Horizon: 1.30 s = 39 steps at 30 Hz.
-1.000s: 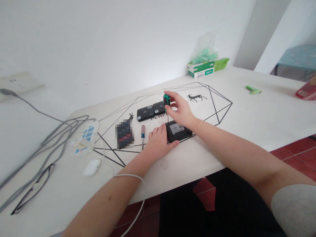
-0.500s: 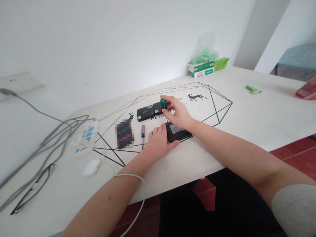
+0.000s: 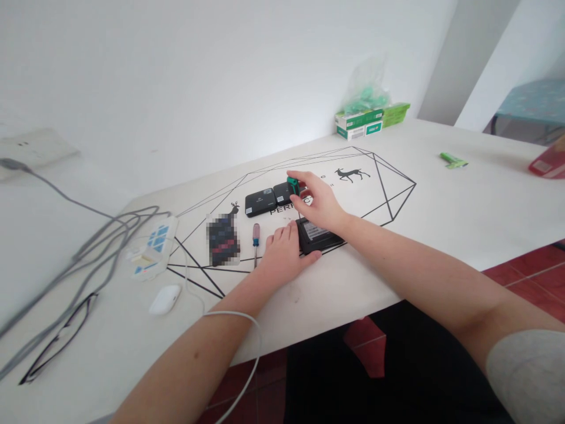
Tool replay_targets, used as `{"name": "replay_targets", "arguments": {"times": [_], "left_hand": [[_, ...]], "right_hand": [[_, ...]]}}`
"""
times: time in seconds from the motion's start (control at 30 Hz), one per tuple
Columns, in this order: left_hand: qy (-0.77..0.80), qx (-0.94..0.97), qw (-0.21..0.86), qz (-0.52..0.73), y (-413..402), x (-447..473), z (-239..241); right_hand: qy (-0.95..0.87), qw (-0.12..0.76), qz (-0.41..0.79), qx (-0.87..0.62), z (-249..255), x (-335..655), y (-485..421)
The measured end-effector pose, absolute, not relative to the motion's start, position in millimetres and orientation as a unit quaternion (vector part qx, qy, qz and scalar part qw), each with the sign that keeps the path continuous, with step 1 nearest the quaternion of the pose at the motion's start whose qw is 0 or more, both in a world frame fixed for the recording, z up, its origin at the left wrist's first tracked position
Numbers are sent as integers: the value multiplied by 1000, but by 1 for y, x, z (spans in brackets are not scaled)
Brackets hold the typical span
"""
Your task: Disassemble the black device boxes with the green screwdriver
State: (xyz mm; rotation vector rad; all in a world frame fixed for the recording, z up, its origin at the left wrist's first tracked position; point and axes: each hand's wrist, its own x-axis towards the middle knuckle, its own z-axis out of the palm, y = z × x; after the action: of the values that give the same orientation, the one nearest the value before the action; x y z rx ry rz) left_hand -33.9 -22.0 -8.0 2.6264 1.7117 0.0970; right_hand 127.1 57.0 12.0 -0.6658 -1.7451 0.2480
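My right hand (image 3: 318, 203) is closed around the green-and-black handle of a screwdriver (image 3: 292, 186), held upright. Its thin shaft runs down toward the far left corner of a flat black electronic device (image 3: 324, 246) with a white label; I cannot make out the tip. My left hand (image 3: 282, 253) grips the device's left edge, fingers at the far corner and thumb along the near side. My right hand and wrist hide part of the device. Left of my left hand lies another screwdriver (image 3: 256, 235) with a clear, blue-collared handle.
Two black boxes, a left one (image 3: 260, 202) and a right one (image 3: 281, 193), sit behind my hands. A blurred-out dark item (image 3: 223, 239), white earphone case (image 3: 165, 300), power strip (image 3: 156, 247), cables and glasses (image 3: 59, 338) lie left. Green boxes (image 3: 359, 121) stand by the wall.
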Motion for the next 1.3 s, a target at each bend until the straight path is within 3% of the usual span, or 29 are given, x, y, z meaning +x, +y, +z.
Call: {"name": "replay_targets", "arguments": {"times": [0.57,0.83,1.13,1.3], "left_hand": [[541,840,-1,51,-21,-37,-13],[565,795,35,217,3,-47,-11],[595,774,42,214,27,-54,-7],[580,767,75,265,30,-51,-8]], "right_hand": [[-707,624,138,-301,18,132,58],[-660,652,216,-304,17,127,57],[-619,688,215,-312,17,130,67],[-623,664,213,-355,11,126,72]]}}
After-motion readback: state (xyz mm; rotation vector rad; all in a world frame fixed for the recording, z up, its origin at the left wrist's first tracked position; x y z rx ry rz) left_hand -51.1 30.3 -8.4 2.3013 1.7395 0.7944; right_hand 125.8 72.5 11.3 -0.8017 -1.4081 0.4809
